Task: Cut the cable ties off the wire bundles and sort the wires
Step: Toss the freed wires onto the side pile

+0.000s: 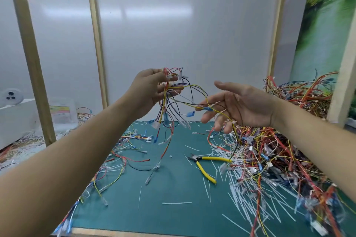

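Grips a loose bunch of wires [166, 102] in the curled fingers of the left hand [152, 88], raised well above the mat [169, 188], with the right hand [244, 106] open and a yellow wire [192, 104] lying across its straight fingers. Risks a snag — appears to trail that wire down into the heap [289, 150] under the right hand, and with one hard pull could drag tangled bundles across the cutters [198, 160] lying below, between both hands.

Loose wire bundle [173, 98] in left hand [152, 90], slack-fingered right hand [240, 106] beside it
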`<state>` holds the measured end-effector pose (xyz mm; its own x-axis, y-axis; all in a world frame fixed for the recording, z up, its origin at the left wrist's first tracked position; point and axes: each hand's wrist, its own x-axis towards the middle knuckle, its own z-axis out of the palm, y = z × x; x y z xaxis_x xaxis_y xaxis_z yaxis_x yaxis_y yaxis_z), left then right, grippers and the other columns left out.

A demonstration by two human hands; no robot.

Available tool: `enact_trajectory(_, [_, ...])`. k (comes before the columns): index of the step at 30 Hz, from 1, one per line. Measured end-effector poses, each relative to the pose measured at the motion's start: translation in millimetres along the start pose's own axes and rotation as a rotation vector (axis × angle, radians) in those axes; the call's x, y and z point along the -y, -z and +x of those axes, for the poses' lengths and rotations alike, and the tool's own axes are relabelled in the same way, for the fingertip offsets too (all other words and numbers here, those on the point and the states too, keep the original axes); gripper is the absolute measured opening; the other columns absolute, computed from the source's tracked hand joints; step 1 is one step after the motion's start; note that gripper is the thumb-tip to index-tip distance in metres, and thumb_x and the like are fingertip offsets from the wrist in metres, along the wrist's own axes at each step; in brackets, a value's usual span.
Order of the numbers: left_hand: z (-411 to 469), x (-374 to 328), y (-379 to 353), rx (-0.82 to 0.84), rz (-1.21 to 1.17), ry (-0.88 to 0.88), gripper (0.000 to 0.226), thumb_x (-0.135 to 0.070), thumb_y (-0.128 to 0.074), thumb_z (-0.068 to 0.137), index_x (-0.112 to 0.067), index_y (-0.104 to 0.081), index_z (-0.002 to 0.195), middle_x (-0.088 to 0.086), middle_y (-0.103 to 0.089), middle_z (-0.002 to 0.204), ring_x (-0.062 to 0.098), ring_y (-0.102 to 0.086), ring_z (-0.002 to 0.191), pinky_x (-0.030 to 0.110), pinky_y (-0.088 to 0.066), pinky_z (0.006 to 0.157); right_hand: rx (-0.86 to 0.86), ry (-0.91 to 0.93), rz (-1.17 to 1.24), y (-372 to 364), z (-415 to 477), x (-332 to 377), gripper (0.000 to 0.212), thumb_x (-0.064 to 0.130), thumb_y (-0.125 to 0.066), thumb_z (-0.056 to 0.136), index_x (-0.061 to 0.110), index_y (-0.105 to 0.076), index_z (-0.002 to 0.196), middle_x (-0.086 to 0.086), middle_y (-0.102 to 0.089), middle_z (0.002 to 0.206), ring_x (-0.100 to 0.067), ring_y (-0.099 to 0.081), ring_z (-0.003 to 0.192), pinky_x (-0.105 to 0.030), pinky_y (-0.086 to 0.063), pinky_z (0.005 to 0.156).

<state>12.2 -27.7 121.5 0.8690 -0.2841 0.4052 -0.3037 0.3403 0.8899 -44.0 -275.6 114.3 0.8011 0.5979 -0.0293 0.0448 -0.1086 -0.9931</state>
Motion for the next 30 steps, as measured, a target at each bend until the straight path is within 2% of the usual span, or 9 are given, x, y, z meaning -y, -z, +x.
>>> enact_trajectory(3, [-7, 0, 0, 0.044, 0.036, -0.009, 0.016, 0.011, -0.047, 0.093, 0.004, -0.056, 0.105, 0.021, -0.068, 0.111, 0.040, -0.073, 0.091, 0.030, -0.061, 0.067, 0.015, 0.011, -0.002, 2, -1, -3, 0.051, 0.045, -0.054, 0.091, 0.005, -0.068, 0.119, -0.023, -0.069, 0.114, -0.029, -0.073, 0.078, -0.032, -0.060, 0.060])
enact_trajectory(6, [-16, -3, 1, 0.100, 0.067, -0.036, 0.027, 0.013, -0.048, 0.092, 0.004, -0.054, 0.116, 0.020, -0.068, 0.119, 0.038, -0.073, 0.095, 0.034, -0.062, 0.072, 0.036, 0.018, -0.010, 5, -4, -5, 0.038, 0.021, -0.047, 0.092, 0.008, -0.069, 0.121, -0.022, -0.069, 0.117, -0.027, -0.072, 0.079, -0.030, -0.060, 0.061])
enact_trajectory(8, [-22, -6, 2, 0.136, 0.087, -0.063, 0.035, 0.014, -0.050, 0.091, 0.004, -0.051, 0.125, 0.017, -0.069, 0.121, 0.036, -0.072, 0.096, 0.034, -0.062, 0.072, 0.072, 0.018, -0.028, 8, -8, -6, 0.040, 0.007, -0.047, 0.089, 0.008, -0.068, 0.124, -0.023, -0.067, 0.121, -0.026, -0.073, 0.083, -0.030, -0.061, 0.064])
enact_trajectory(10, [-28, -9, 4, 0.163, 0.110, -0.088, 0.039, 0.014, -0.051, 0.091, 0.004, -0.048, 0.129, 0.014, -0.070, 0.121, 0.032, -0.073, 0.089, 0.032, -0.061, 0.067, 0.142, 0.022, -0.072, 10, -13, -6, 0.044, -0.004, -0.049, 0.089, 0.006, -0.064, 0.130, -0.025, -0.064, 0.126, -0.024, -0.073, 0.087, -0.028, -0.061, 0.070])
enact_trajectory(14, [-39, -14, 11, 0.224, 0.179, -0.144, 0.043, 0.012, -0.052, 0.092, 0.001, -0.046, 0.133, 0.011, -0.068, 0.125, 0.025, -0.070, 0.077, 0.030, -0.060, 0.065, 0.181, 0.009, -0.117, 14, -23, -11, 0.045, -0.010, -0.052, 0.090, 0.003, -0.060, 0.133, -0.027, -0.065, 0.123, -0.024, -0.073, 0.089, -0.028, -0.060, 0.075])
enact_trajectory(20, [-48, -2, 10, 0.295, 0.245, -0.159, 0.040, 0.008, -0.055, 0.091, 0.000, -0.046, 0.129, 0.011, -0.067, 0.125, 0.024, -0.067, 0.069, 0.029, -0.056, 0.063, 0.071, -0.014, -0.156, -1, -23, -17, 0.029, 0.009, -0.064, 0.088, 0.006, -0.069, 0.117, -0.024, -0.068, 0.116, -0.028, -0.073, 0.089, -0.027, -0.060, 0.071])
enact_trajectory(25, [-57, 15, -6, 0.339, 0.312, -0.150, 0.036, 0.006, -0.060, 0.091, -0.001, -0.048, 0.124, 0.010, -0.067, 0.123, 0.025, -0.064, 0.075, 0.036, -0.059, 0.069, -0.164, 0.132, -0.115, -24, -2, -19, 0.043, 0.039, -0.066, 0.088, 0.005, -0.069, 0.114, -0.021, -0.070, 0.117, -0.035, -0.070, 0.100, -0.037, -0.061, 0.082])
enact_trajectory(27, [-61, 21, -12, 0.349, 0.318, -0.135, 0.040, 0.001, -0.066, 0.086, -0.002, -0.048, 0.122, 0.011, -0.066, 0.121, 0.025, -0.066, 0.079, 0.041, -0.060, 0.073, -0.241, 0.179, -0.052, -33, 6, -19, 0.044, 0.049, -0.067, 0.084, 0.010, -0.072, 0.104, -0.019, -0.072, 0.111, -0.034, -0.071, 0.098, -0.038, -0.062, 0.079])
enact_trajectory(30, [-65, 26, -15, 0.349, 0.320, -0.123, 0.040, 0.003, -0.066, 0.087, -0.005, -0.050, 0.122, 0.014, -0.066, 0.119, 0.030, -0.069, 0.084, 0.046, -0.060, 0.077, -0.305, 0.203, -0.024, -41, 14, -20, 0.035, 0.054, -0.068, 0.082, 0.021, -0.077, 0.086, -0.011, -0.073, 0.094, -0.026, -0.073, 0.084, -0.032, -0.061, 0.067])
